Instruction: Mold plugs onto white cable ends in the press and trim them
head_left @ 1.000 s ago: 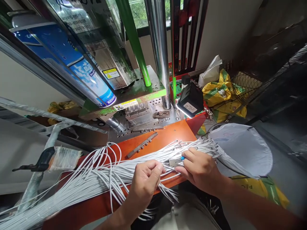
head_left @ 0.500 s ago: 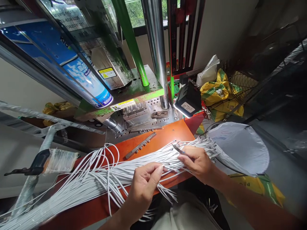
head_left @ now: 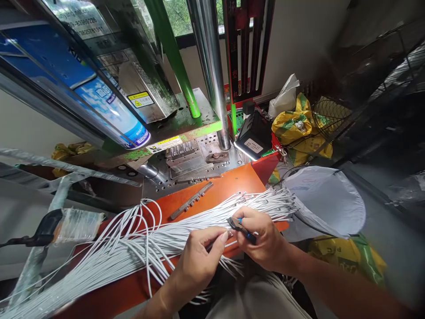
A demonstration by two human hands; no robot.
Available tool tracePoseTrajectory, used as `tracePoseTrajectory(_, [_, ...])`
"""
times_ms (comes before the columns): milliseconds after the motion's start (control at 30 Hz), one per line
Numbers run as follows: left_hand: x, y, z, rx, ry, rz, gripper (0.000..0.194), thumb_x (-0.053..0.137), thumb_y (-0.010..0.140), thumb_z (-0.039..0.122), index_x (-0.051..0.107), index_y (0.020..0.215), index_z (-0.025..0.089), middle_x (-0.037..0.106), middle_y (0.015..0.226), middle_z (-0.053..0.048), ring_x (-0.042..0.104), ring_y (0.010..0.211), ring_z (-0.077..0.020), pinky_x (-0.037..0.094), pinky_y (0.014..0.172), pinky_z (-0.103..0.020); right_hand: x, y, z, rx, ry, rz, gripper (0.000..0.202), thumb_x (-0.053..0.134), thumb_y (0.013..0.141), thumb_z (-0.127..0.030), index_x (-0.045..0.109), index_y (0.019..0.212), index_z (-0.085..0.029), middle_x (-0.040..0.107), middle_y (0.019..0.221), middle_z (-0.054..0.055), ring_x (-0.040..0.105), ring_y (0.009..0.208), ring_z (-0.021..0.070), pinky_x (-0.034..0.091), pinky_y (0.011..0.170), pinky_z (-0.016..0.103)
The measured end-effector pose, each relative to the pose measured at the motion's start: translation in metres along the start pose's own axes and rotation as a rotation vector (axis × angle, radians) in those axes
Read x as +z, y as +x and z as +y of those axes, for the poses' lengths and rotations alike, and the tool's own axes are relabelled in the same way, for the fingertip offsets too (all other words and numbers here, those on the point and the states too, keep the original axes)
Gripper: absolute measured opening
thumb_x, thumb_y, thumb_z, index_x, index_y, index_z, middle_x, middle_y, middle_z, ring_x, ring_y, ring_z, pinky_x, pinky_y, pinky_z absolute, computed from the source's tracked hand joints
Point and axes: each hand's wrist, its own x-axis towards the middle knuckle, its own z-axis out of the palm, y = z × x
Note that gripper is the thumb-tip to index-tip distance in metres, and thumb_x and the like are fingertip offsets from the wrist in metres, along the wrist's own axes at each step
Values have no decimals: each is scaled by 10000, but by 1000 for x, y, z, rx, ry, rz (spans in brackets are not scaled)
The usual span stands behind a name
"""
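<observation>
My right hand (head_left: 262,239) is closed around a pair of small pliers (head_left: 245,230) with dark jaws and black-and-blue handles. Their jaws point left, close to the fingertips of my left hand (head_left: 204,252). Thumb and forefinger of that hand are pinched together on something small; only a tiny tip shows, and I cannot make out what it is. Behind and beneath both hands, a thick bundle of white cables (head_left: 179,228) lies across the orange table (head_left: 229,188), its trimmed ends fanned out at the right.
A metal bar with pegs (head_left: 191,201) lies behind the cables. Beyond it stands a press with a metal mould block (head_left: 186,159) and a steel column (head_left: 212,71). A spray can (head_left: 122,119) is at the left, a white cloth-lined hoop (head_left: 328,199) at the right.
My right hand has moved left and slightly down, bringing the pliers' jaws beside my left fingertips. My left hand keeps its pinch. The whole view has shifted slightly.
</observation>
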Motion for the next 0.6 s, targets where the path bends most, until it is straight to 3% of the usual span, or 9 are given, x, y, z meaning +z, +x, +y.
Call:
tracePoseTrajectory(67, [2, 2, -1, -2, -37, 11, 328, 586, 1026, 407, 790, 967, 157, 752, 858, -56, 672, 807, -195, 508, 748, -275, -1, 2, 0, -8, -13, 8, 203, 603, 917, -166, 568, 719, -192, 566, 825, 13, 525, 747, 145, 409, 685, 278])
tracePoseTrajectory(133, [4, 3, -2, -44, -150, -15, 341, 588, 1028, 447, 757, 1043, 152, 701, 744, -29, 608, 660, -147, 470, 628, -246, -3, 5, 0, 41, -1, 19, 197, 587, 973, -222, 597, 778, -194, 554, 791, 0, 509, 731, 146, 403, 687, 283])
tracePoseTrajectory(267, [8, 4, -3, -168, -436, 43, 417, 555, 1022, 568, 644, 997, 161, 429, 437, 93, 304, 366, -67, 229, 399, -198, -4, 3, 8, 106, -105, 48, 397, 504, 1077, -384, 488, 723, -205, 466, 719, -20, 430, 689, 142, 349, 659, 293])
tracePoseTrajectory(400, [8, 5, -2, -180, -556, 149, 431, 568, 995, 605, 560, 863, 194, 493, 420, 73, 321, 322, -64, 230, 359, -179, 2, -6, 22, -72, -396, 75, 460, 374, 1129, -378, 459, 711, -205, 476, 746, 3, 448, 692, 150, 336, 660, 302])
tracePoseTrajectory(600, [7, 4, -2, -207, -654, 171, 414, 584, 990, 593, 544, 862, 202, 503, 406, 73, 323, 304, -66, 224, 353, -171, 10, -2, 29, -303, -770, 226, 396, 502, 1100, -333, 542, 732, -195, 662, 929, 96, 558, 845, 206, 391, 741, 323])
